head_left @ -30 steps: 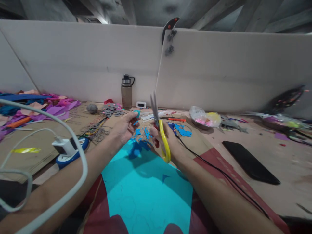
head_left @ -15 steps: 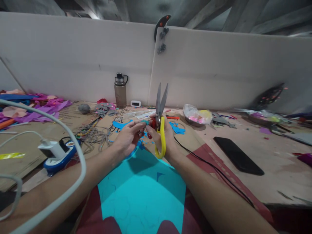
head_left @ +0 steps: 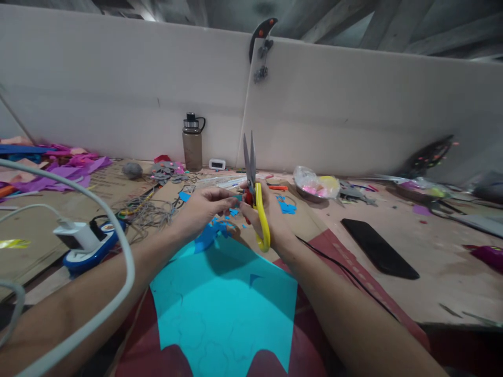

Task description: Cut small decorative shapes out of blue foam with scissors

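Pinching a small blue piece [head_left: 238,197] in the left hand [head_left: 206,206], likely to keep it still, and gripping scissors [head_left: 252,175] upright in the right hand [head_left: 272,219], maybe to avoid poking, above a big blue sheet [head_left: 228,298].

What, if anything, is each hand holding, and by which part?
The right hand holds scissors by the handles; the left hand pinches a teal piece, exact spot hidden.

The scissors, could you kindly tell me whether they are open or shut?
Slightly open: the scissors point upward in the right hand, and their tips stand apart.
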`<control>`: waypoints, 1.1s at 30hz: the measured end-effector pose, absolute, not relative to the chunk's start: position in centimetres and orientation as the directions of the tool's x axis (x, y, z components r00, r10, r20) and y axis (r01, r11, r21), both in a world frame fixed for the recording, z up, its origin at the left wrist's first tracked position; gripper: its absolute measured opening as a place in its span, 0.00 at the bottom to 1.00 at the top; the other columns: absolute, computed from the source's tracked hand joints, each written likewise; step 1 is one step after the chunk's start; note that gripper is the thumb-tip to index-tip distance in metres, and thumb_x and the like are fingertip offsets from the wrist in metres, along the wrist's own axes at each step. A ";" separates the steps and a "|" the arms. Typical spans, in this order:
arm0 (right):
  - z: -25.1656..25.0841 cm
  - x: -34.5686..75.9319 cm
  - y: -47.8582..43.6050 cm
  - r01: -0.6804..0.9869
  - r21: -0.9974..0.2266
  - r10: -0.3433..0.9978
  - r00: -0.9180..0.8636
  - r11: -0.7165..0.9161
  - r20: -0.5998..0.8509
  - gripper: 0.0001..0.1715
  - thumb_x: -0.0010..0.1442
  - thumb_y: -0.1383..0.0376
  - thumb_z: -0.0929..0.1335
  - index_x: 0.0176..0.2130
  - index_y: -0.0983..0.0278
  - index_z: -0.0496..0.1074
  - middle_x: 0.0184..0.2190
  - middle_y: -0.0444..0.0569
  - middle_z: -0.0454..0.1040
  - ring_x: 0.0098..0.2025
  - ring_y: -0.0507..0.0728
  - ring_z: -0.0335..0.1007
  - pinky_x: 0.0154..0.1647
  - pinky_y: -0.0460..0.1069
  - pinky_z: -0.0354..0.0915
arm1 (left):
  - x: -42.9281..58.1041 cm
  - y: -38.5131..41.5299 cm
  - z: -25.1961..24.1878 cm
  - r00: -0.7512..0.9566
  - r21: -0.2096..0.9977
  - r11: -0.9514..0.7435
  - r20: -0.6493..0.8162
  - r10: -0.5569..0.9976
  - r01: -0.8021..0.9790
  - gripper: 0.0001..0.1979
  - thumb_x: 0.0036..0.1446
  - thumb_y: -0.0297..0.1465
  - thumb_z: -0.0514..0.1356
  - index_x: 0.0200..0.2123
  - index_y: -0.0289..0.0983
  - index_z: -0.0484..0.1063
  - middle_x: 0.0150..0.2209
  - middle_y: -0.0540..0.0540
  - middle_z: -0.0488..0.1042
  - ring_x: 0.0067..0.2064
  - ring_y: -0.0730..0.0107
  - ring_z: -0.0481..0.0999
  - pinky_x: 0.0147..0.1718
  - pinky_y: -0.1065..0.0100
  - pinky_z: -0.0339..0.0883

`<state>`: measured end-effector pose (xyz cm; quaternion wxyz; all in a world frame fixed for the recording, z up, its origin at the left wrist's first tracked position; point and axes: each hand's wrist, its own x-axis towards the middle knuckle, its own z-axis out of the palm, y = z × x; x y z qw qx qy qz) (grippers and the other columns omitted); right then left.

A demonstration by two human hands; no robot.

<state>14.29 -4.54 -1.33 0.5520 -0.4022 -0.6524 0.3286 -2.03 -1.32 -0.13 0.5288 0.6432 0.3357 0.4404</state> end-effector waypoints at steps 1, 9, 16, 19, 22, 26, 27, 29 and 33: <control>-1.3 14.3 -4.6 0.161 -0.877 0.891 -0.055 0.453 0.450 0.19 0.54 0.62 0.69 0.45 0.58 0.61 0.29 0.39 0.63 0.25 0.48 0.60 0.25 0.45 0.60 | -2.1 -1.2 0.0 0.389 0.975 -0.221 0.214 0.896 -0.026 0.10 0.46 0.36 0.70 0.31 0.37 0.81 0.25 0.49 0.76 0.26 0.75 0.69 0.27 0.71 0.61; -1.8 14.4 -4.2 0.157 -0.879 0.893 -0.056 0.449 0.446 0.19 0.52 0.64 0.69 0.44 0.60 0.63 0.29 0.39 0.61 0.25 0.49 0.59 0.25 0.46 0.61 | -2.7 -0.1 0.3 0.475 0.990 -0.140 0.130 0.870 -0.015 0.10 0.42 0.36 0.72 0.23 0.35 0.79 0.21 0.48 0.74 0.23 0.77 0.68 0.24 0.72 0.59; -2.1 14.5 -3.9 0.181 -0.868 0.886 -0.067 0.462 0.458 0.19 0.51 0.65 0.69 0.44 0.60 0.64 0.29 0.40 0.62 0.26 0.49 0.60 0.27 0.47 0.60 | -2.2 -0.4 -0.4 0.400 0.982 -0.183 0.185 0.898 -0.043 0.10 0.43 0.36 0.72 0.23 0.35 0.78 0.23 0.47 0.76 0.24 0.76 0.69 0.26 0.72 0.62; -2.2 14.5 -3.8 0.143 -0.875 0.886 -0.063 0.463 0.459 0.19 0.51 0.65 0.69 0.44 0.60 0.63 0.28 0.39 0.62 0.25 0.49 0.59 0.26 0.46 0.59 | -2.2 -0.4 -0.6 0.386 0.986 -0.163 0.165 0.908 -0.036 0.10 0.43 0.35 0.71 0.23 0.34 0.78 0.22 0.48 0.75 0.24 0.76 0.69 0.25 0.72 0.62; -2.3 14.5 -3.8 0.123 -0.886 0.894 -0.063 0.448 0.443 0.19 0.52 0.65 0.69 0.44 0.60 0.63 0.28 0.38 0.62 0.25 0.48 0.59 0.25 0.46 0.58 | -2.1 -0.5 -0.7 0.388 0.992 -0.117 0.128 0.913 -0.051 0.09 0.43 0.34 0.71 0.24 0.34 0.77 0.21 0.49 0.74 0.24 0.75 0.70 0.25 0.71 0.62; -2.0 14.5 -3.9 0.148 -0.888 0.901 -0.064 0.434 0.430 0.19 0.51 0.65 0.69 0.44 0.60 0.63 0.27 0.38 0.62 0.25 0.49 0.60 0.24 0.45 0.58 | -2.0 -0.8 -0.5 0.382 0.993 -0.087 0.112 0.917 -0.084 0.10 0.42 0.34 0.71 0.24 0.34 0.78 0.23 0.48 0.75 0.24 0.75 0.70 0.26 0.71 0.63; -1.9 14.5 -3.9 0.156 -0.889 0.903 -0.062 0.430 0.426 0.19 0.51 0.66 0.69 0.44 0.61 0.63 0.27 0.38 0.62 0.25 0.49 0.60 0.24 0.45 0.58 | -2.0 -0.8 -0.5 0.386 0.992 -0.087 0.114 0.915 -0.088 0.10 0.41 0.34 0.72 0.25 0.34 0.78 0.23 0.48 0.75 0.24 0.76 0.70 0.27 0.71 0.63; -1.7 14.5 -4.0 0.168 -0.893 0.908 -0.063 0.418 0.414 0.20 0.51 0.66 0.69 0.44 0.61 0.63 0.26 0.38 0.62 0.25 0.48 0.60 0.24 0.45 0.58 | -2.0 -0.9 -0.5 0.406 0.992 -0.096 0.120 0.906 -0.078 0.12 0.41 0.35 0.72 0.27 0.34 0.79 0.23 0.48 0.75 0.25 0.76 0.70 0.27 0.71 0.63; -1.9 14.5 -4.1 0.164 -0.894 0.909 -0.073 0.417 0.411 0.20 0.52 0.64 0.69 0.45 0.61 0.63 0.27 0.38 0.61 0.25 0.48 0.60 0.24 0.45 0.59 | -2.0 -0.7 -0.6 0.386 0.990 -0.138 0.143 0.911 -0.043 0.11 0.41 0.33 0.72 0.27 0.33 0.80 0.21 0.49 0.74 0.24 0.76 0.68 0.24 0.72 0.60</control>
